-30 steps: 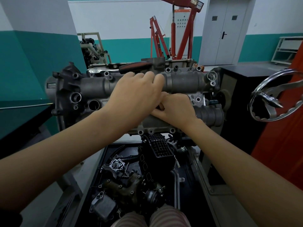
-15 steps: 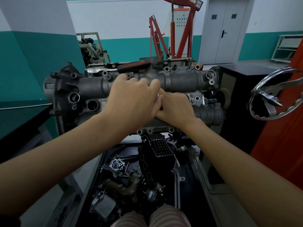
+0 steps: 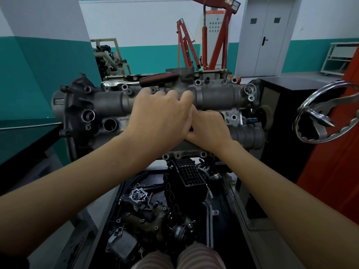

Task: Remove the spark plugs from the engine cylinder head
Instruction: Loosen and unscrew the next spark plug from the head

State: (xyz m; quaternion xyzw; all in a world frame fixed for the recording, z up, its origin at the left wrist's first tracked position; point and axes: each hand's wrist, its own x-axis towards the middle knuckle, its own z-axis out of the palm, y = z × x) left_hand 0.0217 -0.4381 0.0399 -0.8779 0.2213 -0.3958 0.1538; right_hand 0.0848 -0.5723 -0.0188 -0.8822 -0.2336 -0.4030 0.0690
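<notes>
We've got both hands bunched mid cylinder head (image 3: 219,98): left hand (image 3: 161,115) draped over, fingers curled on the casting to steady, right hand (image 3: 208,129) curled round smth dark, prob the plug, mostly hidden; ratchet (image 3: 139,81) parked behind

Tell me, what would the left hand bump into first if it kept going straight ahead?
Probably the ratchet lying on top of the engine, just past the left hand, though depth is hard to judge.
</notes>
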